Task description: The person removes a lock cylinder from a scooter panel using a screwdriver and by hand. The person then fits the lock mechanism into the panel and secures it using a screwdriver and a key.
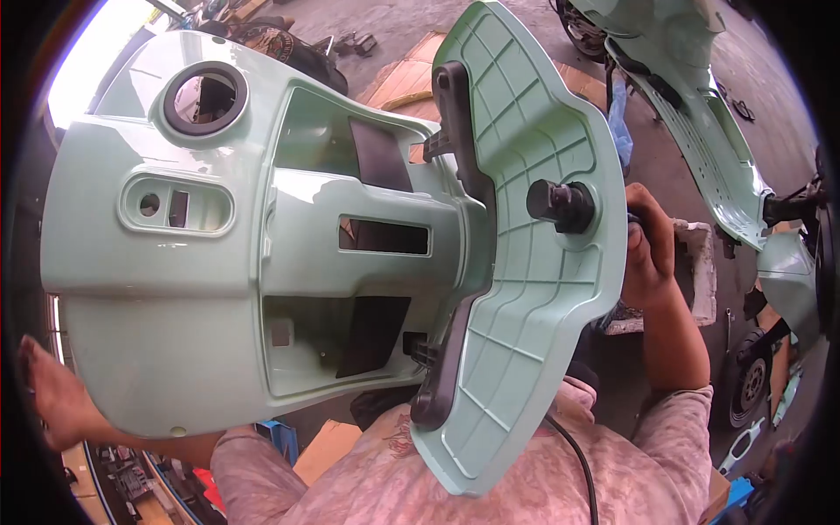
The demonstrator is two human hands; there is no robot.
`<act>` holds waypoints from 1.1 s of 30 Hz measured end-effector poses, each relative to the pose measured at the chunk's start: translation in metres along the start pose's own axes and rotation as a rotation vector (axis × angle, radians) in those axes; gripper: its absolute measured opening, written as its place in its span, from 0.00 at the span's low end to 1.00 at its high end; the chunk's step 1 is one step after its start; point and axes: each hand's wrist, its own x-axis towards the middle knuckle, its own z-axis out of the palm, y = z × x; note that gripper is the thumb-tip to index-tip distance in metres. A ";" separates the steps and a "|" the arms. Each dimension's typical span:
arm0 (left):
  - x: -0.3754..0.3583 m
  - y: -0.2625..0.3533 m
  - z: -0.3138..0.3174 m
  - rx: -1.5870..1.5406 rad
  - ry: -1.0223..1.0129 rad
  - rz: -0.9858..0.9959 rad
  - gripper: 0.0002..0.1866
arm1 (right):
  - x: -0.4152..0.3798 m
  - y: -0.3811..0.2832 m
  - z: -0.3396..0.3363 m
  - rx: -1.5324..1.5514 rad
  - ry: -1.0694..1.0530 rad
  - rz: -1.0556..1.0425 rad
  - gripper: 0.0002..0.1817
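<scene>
Filling the view, mint scooter panel [262, 236], hiding right hand [646, 254] partly.

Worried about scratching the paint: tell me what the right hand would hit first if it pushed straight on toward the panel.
The right hand points left at the mint-green ribbed panel. It would likely meet that panel's edge first, beside the black knob, though depth is unclear.
</scene>
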 end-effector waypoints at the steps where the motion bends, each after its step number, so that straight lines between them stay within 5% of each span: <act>1: -0.027 0.017 0.031 -0.003 0.045 0.165 0.30 | -0.001 0.001 0.000 0.004 0.008 -0.005 0.28; 3: -0.090 0.057 0.105 -0.055 0.102 0.646 0.12 | 0.000 0.000 0.004 0.001 0.028 -0.028 0.27; 5: -0.153 0.061 0.152 -0.107 -0.353 0.836 0.18 | 0.001 -0.003 0.007 0.014 0.022 -0.028 0.27; 6: -0.177 0.046 0.179 -0.224 -0.537 0.769 0.16 | 0.001 -0.002 0.007 0.024 0.009 -0.030 0.27; 7: -0.198 0.039 0.183 -0.200 -0.720 0.484 0.12 | 0.002 -0.002 0.008 0.035 -0.005 -0.033 0.27; 9: -0.241 0.012 0.229 -0.225 -0.739 -0.062 0.25 | 0.003 -0.001 0.009 0.056 -0.009 -0.030 0.27; 15: -0.274 -0.057 0.322 -0.209 -0.768 -0.165 0.21 | 0.009 -0.007 0.007 0.027 -0.005 -0.042 0.25; 27: -0.264 -0.063 0.296 -0.252 -1.176 -0.293 0.18 | 0.023 -0.051 0.023 -0.112 -0.112 0.133 0.13; 33: -0.251 -0.068 0.285 -0.186 -1.321 -0.320 0.18 | 0.035 -0.041 0.034 -0.115 -0.131 -0.233 0.11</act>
